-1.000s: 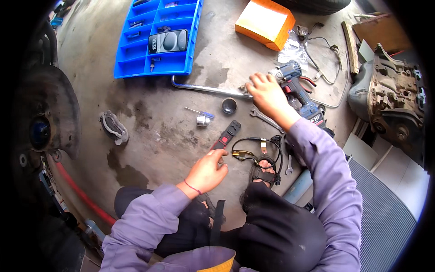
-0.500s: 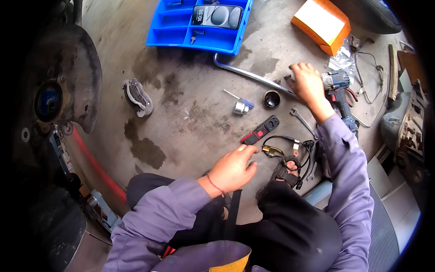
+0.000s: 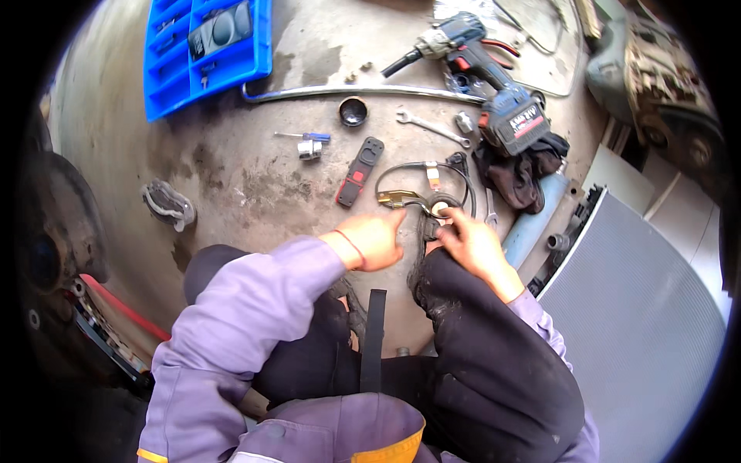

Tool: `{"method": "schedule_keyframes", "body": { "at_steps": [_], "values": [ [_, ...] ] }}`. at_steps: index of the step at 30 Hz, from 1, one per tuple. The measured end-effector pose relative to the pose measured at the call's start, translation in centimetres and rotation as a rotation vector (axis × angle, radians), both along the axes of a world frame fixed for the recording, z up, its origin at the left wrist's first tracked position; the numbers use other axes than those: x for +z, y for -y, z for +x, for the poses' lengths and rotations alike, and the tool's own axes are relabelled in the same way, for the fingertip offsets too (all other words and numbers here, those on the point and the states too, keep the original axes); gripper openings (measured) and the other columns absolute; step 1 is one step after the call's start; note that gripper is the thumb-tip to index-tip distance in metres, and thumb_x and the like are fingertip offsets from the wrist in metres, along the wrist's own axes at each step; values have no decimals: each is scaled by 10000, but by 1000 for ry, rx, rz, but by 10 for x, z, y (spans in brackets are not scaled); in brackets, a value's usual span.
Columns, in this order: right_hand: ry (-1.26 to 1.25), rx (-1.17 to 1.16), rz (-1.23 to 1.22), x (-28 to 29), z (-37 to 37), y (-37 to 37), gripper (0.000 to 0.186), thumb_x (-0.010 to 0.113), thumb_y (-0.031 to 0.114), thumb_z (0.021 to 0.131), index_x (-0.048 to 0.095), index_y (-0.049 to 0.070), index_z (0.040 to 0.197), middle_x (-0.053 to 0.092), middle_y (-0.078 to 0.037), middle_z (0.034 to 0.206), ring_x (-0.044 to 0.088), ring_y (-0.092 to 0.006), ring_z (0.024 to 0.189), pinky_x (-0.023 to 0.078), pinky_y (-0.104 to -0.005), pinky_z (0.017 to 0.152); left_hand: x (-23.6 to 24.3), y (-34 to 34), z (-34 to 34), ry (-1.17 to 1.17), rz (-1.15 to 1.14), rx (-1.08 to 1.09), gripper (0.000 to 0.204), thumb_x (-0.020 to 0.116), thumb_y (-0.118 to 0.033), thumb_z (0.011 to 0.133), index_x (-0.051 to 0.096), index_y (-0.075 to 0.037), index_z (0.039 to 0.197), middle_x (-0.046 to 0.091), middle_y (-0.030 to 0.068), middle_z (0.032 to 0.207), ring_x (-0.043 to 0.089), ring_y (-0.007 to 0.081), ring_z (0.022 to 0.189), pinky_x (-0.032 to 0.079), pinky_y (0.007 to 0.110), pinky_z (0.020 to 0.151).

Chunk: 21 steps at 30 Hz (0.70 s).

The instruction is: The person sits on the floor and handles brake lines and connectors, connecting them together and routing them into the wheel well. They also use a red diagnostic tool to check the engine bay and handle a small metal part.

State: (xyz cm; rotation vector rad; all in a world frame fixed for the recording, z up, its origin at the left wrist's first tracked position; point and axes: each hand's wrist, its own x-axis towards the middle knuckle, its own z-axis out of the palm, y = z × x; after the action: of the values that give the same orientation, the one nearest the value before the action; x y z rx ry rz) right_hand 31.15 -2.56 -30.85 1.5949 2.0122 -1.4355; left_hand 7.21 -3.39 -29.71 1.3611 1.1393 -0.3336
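My left hand (image 3: pixel 372 239) is over the floor between my knees, its index finger stretched toward a gold-coloured metal fitting (image 3: pixel 397 198), nothing in its grasp. That fitting is on a looped black cable or hose (image 3: pixel 386 171) with a white tag. Beside the loop and my sandalled foot, my right hand (image 3: pixel 475 245) has its fingers apart and partly bent. Its fingertips are close to the coil; whether they touch it I cannot tell. A red-and-black hand-sized device (image 3: pixel 360 171) lies just beyond my left hand.
Farther off lie a wrench (image 3: pixel 432 127), black cup (image 3: pixel 353 112), screwdriver (image 3: pixel 315 137), metal socket (image 3: pixel 309 150) and long bar (image 3: pixel 370 89). A cordless impact wrench (image 3: pixel 482 65) rests above black cloth (image 3: pixel 513 174). A blue tray (image 3: pixel 262 46) bears a phone (image 3: pixel 221 31). A finned panel (image 3: pixel 641 309) stands right.
My right hand has come back from beside the long bar to the cable loop near my foot. The left hand remains near the device. My view has shifted to the right.
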Motion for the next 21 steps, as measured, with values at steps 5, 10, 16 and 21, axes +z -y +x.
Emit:
{"method": "schedule_keyframes", "body": {
  "at_steps": [5,10,16,21],
  "values": [
    [-77,-72,127,-6,19,18,430,662,231,858,562,159,1270,704,-102,1009,680,-341,885,544,-440,743,-20,24,38,-159,-18,-335,750,622,-313,848,330,-54,1487,663,236,1105,669,384,978,530,460,862],
    [-99,-371,139,6,37,9,319,666,263,897,631,128,1184,701,-127,947,690,-305,860,532,-403,740,1,-18,35,-94,478,-7,574,598,-251,870,440,-45,1381,654,206,1073,674,359,967,544,474,813],
    [-260,-760,357,6,72,-9,227,670,102,917,645,27,1130,564,18,724,488,-51,655,441,-230,604,45,-62,9,-141,522,130,515,619,-228,868,509,-37,1333,644,241,1150,641,392,1036,504,457,907],
    [-308,-836,267,9,66,-8,208,655,86,929,641,9,1122,565,26,736,474,-45,665,430,-225,606,-6,-113,8,-197,426,170,500,617,-237,834,555,7,1266,674,272,1033,648,398,1019,505,435,909]
  ]
}}
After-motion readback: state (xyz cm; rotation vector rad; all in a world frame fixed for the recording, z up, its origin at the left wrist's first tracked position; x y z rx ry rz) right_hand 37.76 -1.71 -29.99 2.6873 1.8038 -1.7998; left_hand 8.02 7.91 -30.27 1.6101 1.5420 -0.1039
